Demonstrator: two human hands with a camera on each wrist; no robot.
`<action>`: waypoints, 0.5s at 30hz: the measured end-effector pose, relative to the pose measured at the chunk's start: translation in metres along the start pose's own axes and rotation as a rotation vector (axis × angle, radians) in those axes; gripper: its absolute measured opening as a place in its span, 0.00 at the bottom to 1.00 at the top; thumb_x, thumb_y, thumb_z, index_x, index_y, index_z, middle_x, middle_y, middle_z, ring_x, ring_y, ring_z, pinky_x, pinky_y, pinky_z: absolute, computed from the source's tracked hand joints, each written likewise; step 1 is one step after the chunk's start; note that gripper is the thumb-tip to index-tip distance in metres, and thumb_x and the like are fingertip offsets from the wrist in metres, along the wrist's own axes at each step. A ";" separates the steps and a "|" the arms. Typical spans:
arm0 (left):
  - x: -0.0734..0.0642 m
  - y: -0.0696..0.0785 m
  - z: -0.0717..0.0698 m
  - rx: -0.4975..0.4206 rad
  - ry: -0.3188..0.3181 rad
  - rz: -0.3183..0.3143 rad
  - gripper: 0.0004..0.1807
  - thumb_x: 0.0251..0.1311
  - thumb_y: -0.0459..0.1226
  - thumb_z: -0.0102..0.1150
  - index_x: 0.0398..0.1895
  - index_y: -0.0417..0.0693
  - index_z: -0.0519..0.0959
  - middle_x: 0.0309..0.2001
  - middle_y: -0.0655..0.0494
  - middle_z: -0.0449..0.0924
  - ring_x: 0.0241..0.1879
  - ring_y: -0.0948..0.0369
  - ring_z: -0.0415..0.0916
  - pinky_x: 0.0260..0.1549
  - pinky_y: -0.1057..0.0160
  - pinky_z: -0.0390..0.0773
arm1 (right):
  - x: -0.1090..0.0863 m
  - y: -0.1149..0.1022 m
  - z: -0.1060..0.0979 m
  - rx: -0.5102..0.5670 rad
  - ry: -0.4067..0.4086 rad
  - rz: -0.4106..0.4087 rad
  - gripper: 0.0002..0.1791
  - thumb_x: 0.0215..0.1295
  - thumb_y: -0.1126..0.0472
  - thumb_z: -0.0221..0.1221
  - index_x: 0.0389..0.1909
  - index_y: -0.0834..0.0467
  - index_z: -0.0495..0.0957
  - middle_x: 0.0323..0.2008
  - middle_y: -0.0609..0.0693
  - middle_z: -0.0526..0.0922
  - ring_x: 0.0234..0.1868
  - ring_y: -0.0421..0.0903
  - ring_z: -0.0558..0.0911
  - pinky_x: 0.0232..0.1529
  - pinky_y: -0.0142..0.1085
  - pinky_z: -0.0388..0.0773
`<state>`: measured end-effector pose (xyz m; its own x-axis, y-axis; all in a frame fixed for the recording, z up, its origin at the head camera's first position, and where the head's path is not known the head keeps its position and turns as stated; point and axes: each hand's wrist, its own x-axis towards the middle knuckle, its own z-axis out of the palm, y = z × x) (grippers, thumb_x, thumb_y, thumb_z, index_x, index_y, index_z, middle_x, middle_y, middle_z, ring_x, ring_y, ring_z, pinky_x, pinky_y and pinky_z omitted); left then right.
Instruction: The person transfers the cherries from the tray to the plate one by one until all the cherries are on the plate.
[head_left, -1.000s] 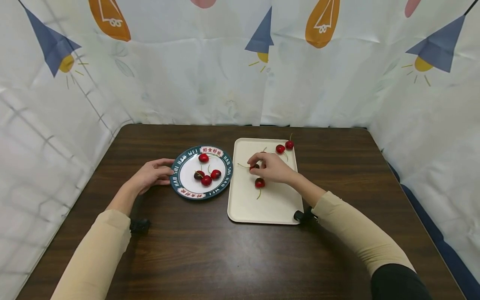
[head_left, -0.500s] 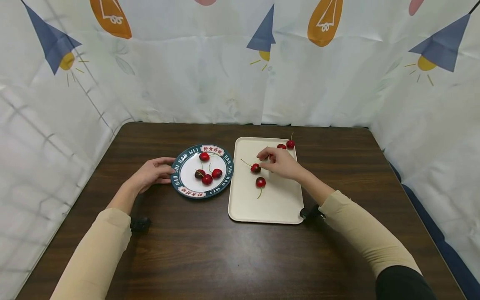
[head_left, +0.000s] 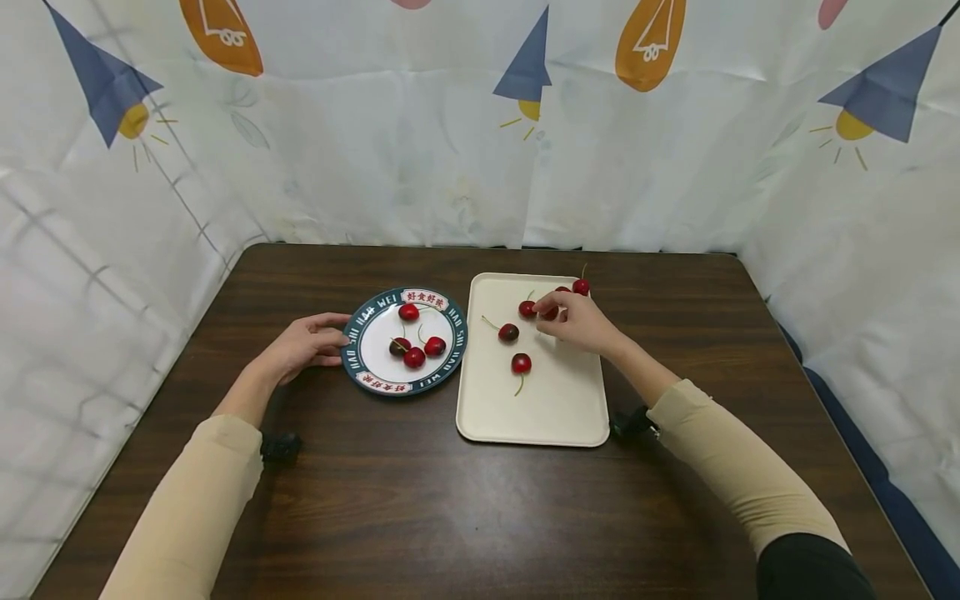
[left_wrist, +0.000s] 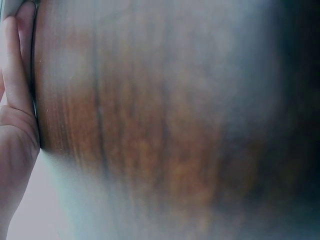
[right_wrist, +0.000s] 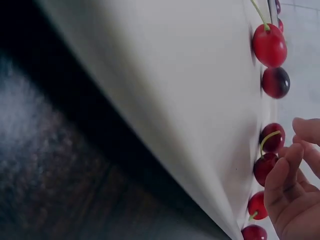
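In the head view, my left hand [head_left: 305,344] lies at the left rim of a round plate [head_left: 358,372] with a dark teal border, its extended fingers touching the edge. Several cherries [head_left: 414,358] sit on that plate's white middle. Over the cream tray [head_left: 487,417], my right hand [head_left: 581,321] hovers with thumb and fingertips bent around a cherry [head_left: 550,313]; no firm grip shows. Close to its fingertips is a second cherry [head_left: 527,309]. In the right wrist view, the fingers partly hide a dark red cherry [right_wrist: 264,170]. The left wrist view shows the left fingers [left_wrist: 16,75] fairly straight.
More stemmed cherries lie on the tray, one [head_left: 508,333] near its middle, another [head_left: 521,363] lower, and one [head_left: 581,286] at the far right corner. Plate and tray stand side by side on a dark wooden table [head_left: 420,517]. A patterned cloth [head_left: 450,167] hangs behind.
My right hand has moved right across the tray, from the middle cherry towards those farther right, uncovering cherries it hid. My left hand stays at the plate.
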<state>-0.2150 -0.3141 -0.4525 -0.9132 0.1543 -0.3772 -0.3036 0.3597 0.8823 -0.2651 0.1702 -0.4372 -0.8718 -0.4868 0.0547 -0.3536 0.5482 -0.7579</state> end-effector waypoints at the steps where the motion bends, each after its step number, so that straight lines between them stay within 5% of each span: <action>1: 0.000 0.000 0.000 0.000 0.001 0.000 0.34 0.73 0.39 0.59 0.78 0.40 0.61 0.60 0.37 0.68 0.42 0.57 0.79 0.46 0.63 0.85 | 0.000 0.001 0.000 0.002 -0.001 -0.003 0.14 0.67 0.65 0.67 0.51 0.65 0.82 0.47 0.55 0.83 0.43 0.50 0.78 0.37 0.39 0.77; 15: 0.001 -0.001 0.000 -0.008 0.009 -0.001 0.34 0.73 0.39 0.60 0.78 0.41 0.61 0.58 0.38 0.70 0.42 0.58 0.79 0.45 0.63 0.85 | 0.000 0.007 -0.003 -0.001 -0.099 -0.027 0.14 0.65 0.61 0.69 0.50 0.61 0.83 0.43 0.51 0.82 0.37 0.48 0.79 0.31 0.38 0.80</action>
<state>-0.2154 -0.3142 -0.4539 -0.9153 0.1462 -0.3753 -0.3063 0.3522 0.8844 -0.2682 0.1759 -0.4409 -0.8241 -0.5663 0.0100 -0.3765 0.5345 -0.7566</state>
